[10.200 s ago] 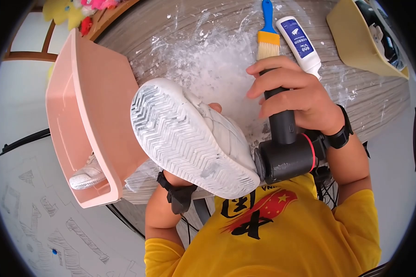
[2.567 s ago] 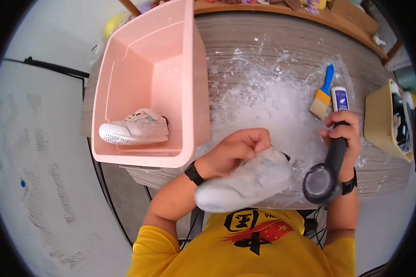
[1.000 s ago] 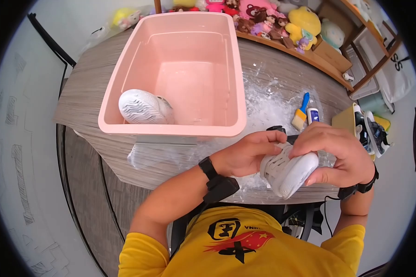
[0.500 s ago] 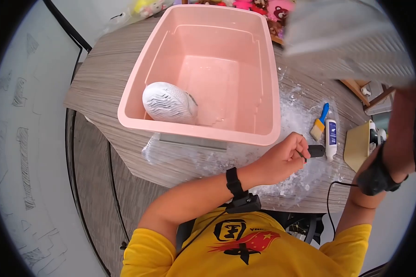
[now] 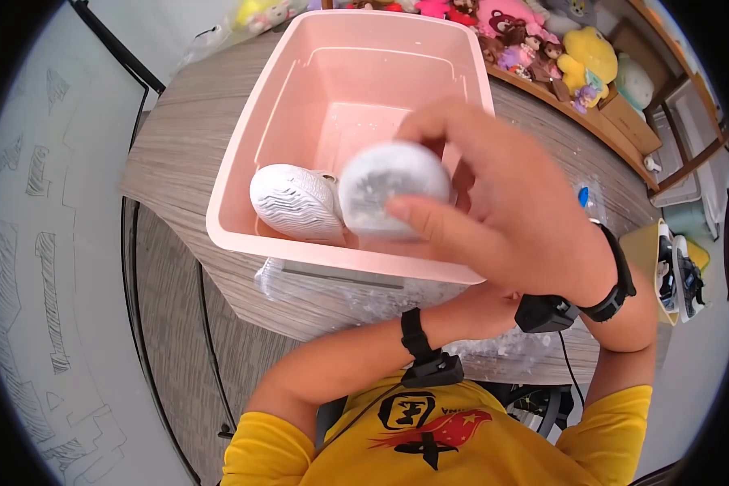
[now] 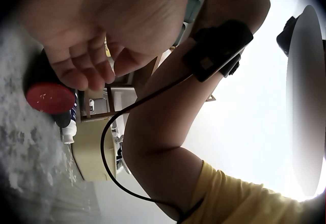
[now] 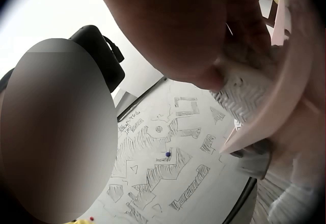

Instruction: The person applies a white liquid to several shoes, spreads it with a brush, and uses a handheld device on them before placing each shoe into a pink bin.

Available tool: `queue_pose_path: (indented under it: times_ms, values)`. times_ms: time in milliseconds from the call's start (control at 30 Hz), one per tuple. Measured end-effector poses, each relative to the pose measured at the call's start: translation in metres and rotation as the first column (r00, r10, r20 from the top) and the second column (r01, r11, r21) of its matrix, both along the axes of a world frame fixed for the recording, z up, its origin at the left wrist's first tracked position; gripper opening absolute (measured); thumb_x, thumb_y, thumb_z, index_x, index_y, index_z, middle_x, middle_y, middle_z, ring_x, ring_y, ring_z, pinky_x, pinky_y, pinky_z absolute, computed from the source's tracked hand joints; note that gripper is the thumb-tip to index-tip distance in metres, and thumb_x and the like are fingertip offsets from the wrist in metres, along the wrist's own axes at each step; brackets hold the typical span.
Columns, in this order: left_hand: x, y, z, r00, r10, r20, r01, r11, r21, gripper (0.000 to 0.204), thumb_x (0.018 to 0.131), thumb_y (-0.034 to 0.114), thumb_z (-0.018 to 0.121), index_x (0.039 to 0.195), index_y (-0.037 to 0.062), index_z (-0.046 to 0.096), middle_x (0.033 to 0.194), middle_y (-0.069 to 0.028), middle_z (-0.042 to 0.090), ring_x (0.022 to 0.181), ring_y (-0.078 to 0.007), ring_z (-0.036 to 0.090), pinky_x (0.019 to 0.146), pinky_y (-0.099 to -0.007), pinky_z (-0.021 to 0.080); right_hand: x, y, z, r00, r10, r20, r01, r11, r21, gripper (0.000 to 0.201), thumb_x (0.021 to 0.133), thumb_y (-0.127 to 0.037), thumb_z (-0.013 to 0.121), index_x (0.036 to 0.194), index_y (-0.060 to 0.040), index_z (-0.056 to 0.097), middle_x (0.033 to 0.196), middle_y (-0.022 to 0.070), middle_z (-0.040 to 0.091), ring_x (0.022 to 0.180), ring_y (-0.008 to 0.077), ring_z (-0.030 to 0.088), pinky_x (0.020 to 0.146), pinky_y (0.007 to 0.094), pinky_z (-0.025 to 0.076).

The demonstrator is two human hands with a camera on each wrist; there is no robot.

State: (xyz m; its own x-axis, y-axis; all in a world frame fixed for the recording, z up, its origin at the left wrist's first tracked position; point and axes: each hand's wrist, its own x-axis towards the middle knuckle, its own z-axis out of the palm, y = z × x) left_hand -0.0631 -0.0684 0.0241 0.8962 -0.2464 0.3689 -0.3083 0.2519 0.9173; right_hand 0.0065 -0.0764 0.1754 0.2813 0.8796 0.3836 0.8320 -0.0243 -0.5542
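Observation:
My right hand (image 5: 518,211) grips a white sneaker (image 5: 364,186) by one end, with the thumb across its sole. The sneaker is blurred and overlaps the front part of the pink tub (image 5: 364,258). Beside it, inside the tub, lies the other white sneaker (image 5: 296,202), its zigzag sole turned toward me. My left hand (image 5: 490,316) is mostly hidden behind the right wrist in the head view. In the left wrist view its fingers hang loosely curled, right at a black handheld electric tool with a red end (image 6: 51,98) on the powdery table.
A beige basket (image 5: 641,251) with shoes stands at the right, near a white bottle (image 6: 69,131). A blue brush handle (image 5: 583,196) shows behind the right hand. Plush toys (image 5: 535,40) fill the shelf at the back. A cable (image 5: 571,356) hangs from the right wrist camera.
Earlier my right hand ran the electric tool on the sneaker; the tool now lies on the table. The right hand has since swung the sneaker from high at the right to the tub.

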Motion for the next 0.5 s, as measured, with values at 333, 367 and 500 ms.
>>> queue_pose_path:
  times_ms: [333, 367, 500]
  values:
    - [-0.005, 0.010, 0.013, 0.999, -0.035, 0.008, 0.034, 0.992, 0.123, 0.030, 0.097, 0.018, 0.057, 0.124, 0.0043, 0.059, 0.123, -0.0101, 0.063, 0.115, -0.0215, 0.058, 0.098, -0.0373, 0.043, 0.000, -0.003, -0.003, 0.984, 0.075, 0.163, -0.030, 0.964, -0.266, 0.034, 0.086, -0.027, 0.069, 0.108, -0.0029, 0.059, 0.093, 0.0177, 0.061, 0.088, 0.0356, 0.061, 0.076, 0.0411, 0.049]
    - [-0.005, 0.009, 0.013, 1.000, -0.023, 0.012, 0.021, 0.994, 0.109, 0.031, 0.096, 0.017, 0.057, 0.124, 0.0044, 0.058, 0.124, -0.0100, 0.063, 0.116, -0.0216, 0.057, 0.099, -0.0373, 0.042, 0.002, -0.003, -0.005, 0.985, 0.057, 0.160, -0.018, 0.971, -0.239, 0.036, 0.086, -0.029, 0.069, 0.108, -0.0028, 0.059, 0.094, 0.0176, 0.061, 0.088, 0.0356, 0.061, 0.076, 0.0409, 0.049]
    - [0.001, 0.000, 0.010, 1.000, 0.014, -0.001, -0.014, 1.000, -0.012, 0.035, 0.095, 0.016, 0.060, 0.128, 0.0039, 0.054, 0.125, -0.0103, 0.060, 0.118, -0.0221, 0.055, 0.101, -0.0368, 0.041, 0.006, 0.000, -0.003, 0.996, 0.007, 0.093, 0.013, 0.977, -0.215, 0.039, 0.088, -0.037, 0.069, 0.105, -0.0025, 0.061, 0.092, 0.0166, 0.063, 0.085, 0.0353, 0.061, 0.075, 0.0399, 0.049]
